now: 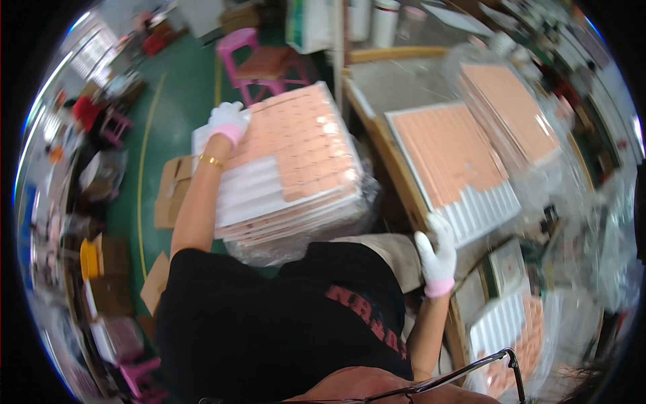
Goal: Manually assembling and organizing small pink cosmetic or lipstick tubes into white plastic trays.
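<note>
My left hand, in a white glove with a pink cuff, reaches over the far left part of a stack of trays. Its fingers look spread, slightly blurred, with nothing visible in them. The top tray is white and ribbed, covered in rows of flat peach-pink pieces except for a bare white area at its near left. On the right, my gloved right hand is open, thumb and fingers apart, beside the near corner of another ribbed tray. Peach pieces cover most of that tray.
A wooden-edged table runs along the right, bearing a plastic-wrapped stack of peach pieces and a small boxy device. Another partly filled tray lies nearer. A pink stool stands ahead; cardboard boxes sit left.
</note>
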Demonstrator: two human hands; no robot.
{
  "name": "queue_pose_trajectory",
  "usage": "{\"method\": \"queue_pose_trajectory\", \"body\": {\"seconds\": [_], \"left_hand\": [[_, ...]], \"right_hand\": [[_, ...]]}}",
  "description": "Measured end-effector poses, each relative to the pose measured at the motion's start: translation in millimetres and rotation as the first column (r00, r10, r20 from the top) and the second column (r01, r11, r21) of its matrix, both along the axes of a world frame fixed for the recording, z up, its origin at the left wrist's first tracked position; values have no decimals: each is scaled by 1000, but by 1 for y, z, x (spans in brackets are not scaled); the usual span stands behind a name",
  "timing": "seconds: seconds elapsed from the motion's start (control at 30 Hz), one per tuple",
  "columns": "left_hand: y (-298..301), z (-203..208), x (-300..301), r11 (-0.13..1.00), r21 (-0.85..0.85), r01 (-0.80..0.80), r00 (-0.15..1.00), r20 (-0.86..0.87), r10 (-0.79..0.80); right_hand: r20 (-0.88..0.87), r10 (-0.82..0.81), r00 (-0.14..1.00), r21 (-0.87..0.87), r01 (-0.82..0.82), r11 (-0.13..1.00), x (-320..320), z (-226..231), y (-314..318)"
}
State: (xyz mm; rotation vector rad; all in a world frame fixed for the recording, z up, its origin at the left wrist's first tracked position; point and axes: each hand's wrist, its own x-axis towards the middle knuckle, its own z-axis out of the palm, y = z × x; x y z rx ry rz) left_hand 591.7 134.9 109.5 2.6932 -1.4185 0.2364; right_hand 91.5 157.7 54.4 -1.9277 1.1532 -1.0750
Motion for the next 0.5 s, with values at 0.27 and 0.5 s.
{"method": "queue_pose_trajectory", "body": {"seconds": [0.27,0.5], "left_hand": [[-57,-25,-283,164,-492,855,207,35,-978],[-115,-78,-374,68,83,994,76,-94,-993]], "right_hand": [[66,-7,998,53,3,999,-11,1,22],[-72,-502,862,46,506,862,-136,-10,88]]}}
